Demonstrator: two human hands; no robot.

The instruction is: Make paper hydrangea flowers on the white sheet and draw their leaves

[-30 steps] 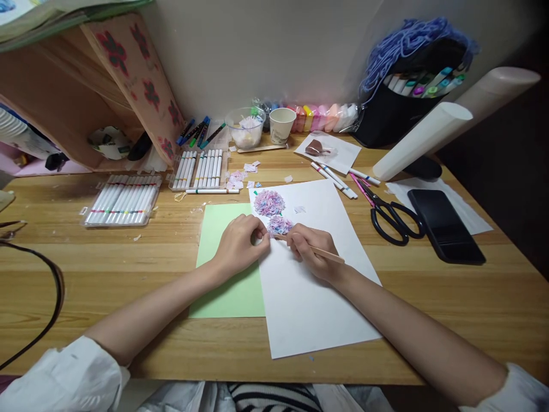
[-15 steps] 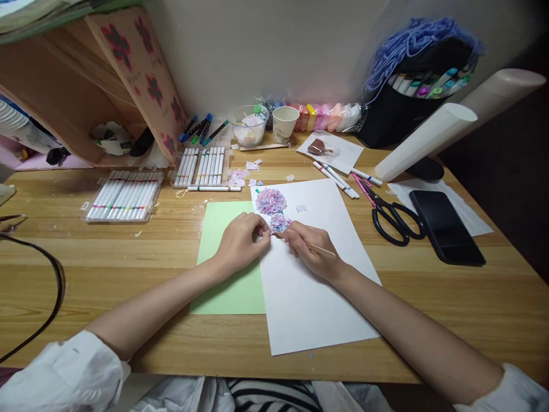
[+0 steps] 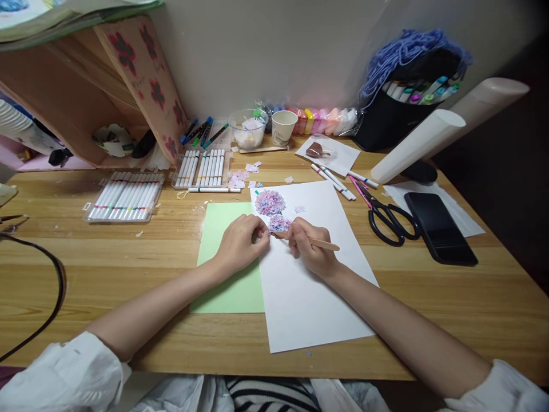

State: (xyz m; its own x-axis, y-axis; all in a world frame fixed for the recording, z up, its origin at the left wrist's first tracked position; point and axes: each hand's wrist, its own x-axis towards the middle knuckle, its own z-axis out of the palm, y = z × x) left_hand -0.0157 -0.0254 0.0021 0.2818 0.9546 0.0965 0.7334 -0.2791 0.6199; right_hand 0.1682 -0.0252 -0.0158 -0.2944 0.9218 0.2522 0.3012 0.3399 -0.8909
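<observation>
A white sheet of paper (image 3: 317, 309) lies partly over a light green sheet (image 3: 227, 294). Near the top left of the white sheet are two round pink, purple and blue flower heads, a larger one (image 3: 270, 202) above a smaller one (image 3: 278, 223). My right hand (image 3: 312, 246) grips a flat wooden craft stick (image 3: 328, 245), its tip just below the smaller flower. Thumb and index finger of my left hand (image 3: 242, 240) are pinched together at the sheet's left side, close to the stick's tip. What they hold, if anything, is too small to tell.
Behind the sheets are marker cases (image 3: 124, 197), paper scraps (image 3: 237, 178), a plastic bowl (image 3: 247, 134) and a paper cup (image 3: 283, 127). To the right lie black scissors (image 3: 386, 220), a phone (image 3: 440, 229) and loose markers (image 3: 332, 180). A cable (image 3: 58, 286) curves at far left.
My right hand and the craft stick have shifted slightly, and more of the stick shows on both sides of the fingers. My left hand stays pinched in nearly the same spot.
</observation>
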